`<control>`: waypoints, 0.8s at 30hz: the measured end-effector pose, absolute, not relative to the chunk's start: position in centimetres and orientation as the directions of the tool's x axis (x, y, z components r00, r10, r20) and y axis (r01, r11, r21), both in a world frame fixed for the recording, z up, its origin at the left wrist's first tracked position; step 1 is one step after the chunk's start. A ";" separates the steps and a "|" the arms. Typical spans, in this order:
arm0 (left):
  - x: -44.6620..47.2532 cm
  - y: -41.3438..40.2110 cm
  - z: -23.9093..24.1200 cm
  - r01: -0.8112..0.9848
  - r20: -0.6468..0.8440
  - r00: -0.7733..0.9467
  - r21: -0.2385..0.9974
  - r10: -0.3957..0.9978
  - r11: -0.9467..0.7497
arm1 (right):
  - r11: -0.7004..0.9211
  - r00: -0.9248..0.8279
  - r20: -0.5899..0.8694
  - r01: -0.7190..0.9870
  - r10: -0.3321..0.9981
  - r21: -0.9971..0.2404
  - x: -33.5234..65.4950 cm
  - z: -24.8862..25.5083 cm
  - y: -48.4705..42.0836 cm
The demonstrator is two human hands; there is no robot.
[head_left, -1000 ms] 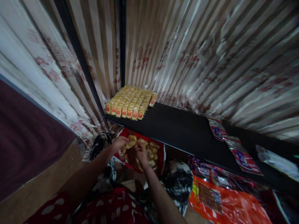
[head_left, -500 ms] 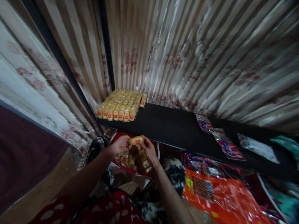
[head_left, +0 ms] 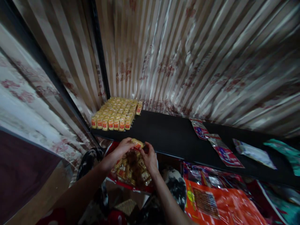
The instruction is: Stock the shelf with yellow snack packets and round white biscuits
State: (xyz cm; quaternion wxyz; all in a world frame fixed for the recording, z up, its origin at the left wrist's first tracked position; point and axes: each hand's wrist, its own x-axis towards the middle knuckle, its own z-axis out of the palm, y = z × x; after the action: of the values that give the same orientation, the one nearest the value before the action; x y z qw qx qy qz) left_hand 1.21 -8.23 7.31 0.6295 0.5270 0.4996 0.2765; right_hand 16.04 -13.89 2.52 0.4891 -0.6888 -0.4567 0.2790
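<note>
Between my two hands is a small wrapped snack cake (head_left: 137, 143), yellow with a red and orange label. My left hand (head_left: 124, 147) grips its left end, and the fingers of my right hand (head_left: 149, 155) pinch the right end. Below them a red-edged bag (head_left: 114, 179) lies open on my lap, filled with similar wrapped cakes (head_left: 126, 172). Ahead and to the left, rows of the same cakes (head_left: 114, 114) stand packed upright on a black shelf (head_left: 161, 128), labels facing me.
On the shelf's right part lie red and blue packets (head_left: 225, 151), a white packet (head_left: 255, 153) and a teal packet (head_left: 284, 153). An orange snack bag (head_left: 229, 203) sits below at right. A dark post (head_left: 100, 50) and striped curtain (head_left: 168, 62) bound the back.
Both hands have lifted the snack cake slightly toward the shelf edge, and it is now tilted. More of the bag's contents shows beneath. My view has shifted a little.
</note>
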 end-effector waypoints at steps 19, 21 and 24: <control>8.2 -0.4 8.3 0.271 -0.138 0.136 0.958 0.981 0.097 | 0.021 0.394 0.119 0.244 0.911 -0.970 19.1 2.4 -0.4; 8.8 0.3 8.3 0.281 -0.127 0.148 0.956 0.981 0.082 | 0.016 0.410 0.125 0.259 0.904 -0.966 19.4 1.7 1.4; 9.6 1.3 8.0 0.301 -0.125 0.141 0.951 0.982 0.078 | 0.016 0.422 0.136 0.277 0.896 -0.961 19.7 1.1 3.9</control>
State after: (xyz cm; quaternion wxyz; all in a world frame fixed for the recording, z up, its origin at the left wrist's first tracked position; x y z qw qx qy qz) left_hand 9.64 1.35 8.05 0.4834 0.5804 0.5525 0.3525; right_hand 19.74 3.86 1.13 0.5468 -0.6419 -0.4570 0.2831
